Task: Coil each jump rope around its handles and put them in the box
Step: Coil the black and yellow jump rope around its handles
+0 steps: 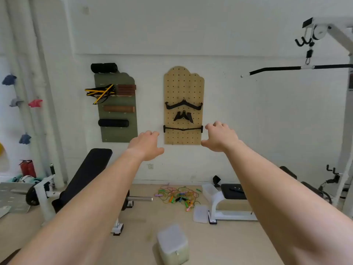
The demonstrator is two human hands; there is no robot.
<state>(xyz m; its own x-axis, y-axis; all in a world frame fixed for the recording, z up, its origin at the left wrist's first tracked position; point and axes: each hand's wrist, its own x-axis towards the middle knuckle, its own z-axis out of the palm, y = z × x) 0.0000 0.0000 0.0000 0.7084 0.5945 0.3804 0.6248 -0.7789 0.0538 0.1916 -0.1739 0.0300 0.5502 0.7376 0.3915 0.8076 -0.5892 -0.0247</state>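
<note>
Two bare arms reach forward at mid-frame — left hand (146, 145) and right hand (221, 136) empty, fingers loosely drooping; tangled multicoloured jump ropes (177, 197) lie on the floor at lower centre, right of a black padded weight bench (86, 178); a translucent plastic box (172, 243) stands at bottom centre — well apart from them.

1. Wooden pegboard (183, 88) on the white wall. Three black handle attachments hang on it, one above another.
2. Green pegboard (119, 134) to its left. A black foam roller (104, 68) sits on top, with yellow-black bands (100, 92) and a brown roller (118, 109) below.
3. Black incline bench (86, 173) on the floor, left.
4. Red fire extinguisher (28, 167) at far left, by the wall.
5. Pulldown bar (277, 69) hangs from the white cable machine (340, 33), right.
6. Coloured climbing holds (35, 103) on the left wall.
</note>
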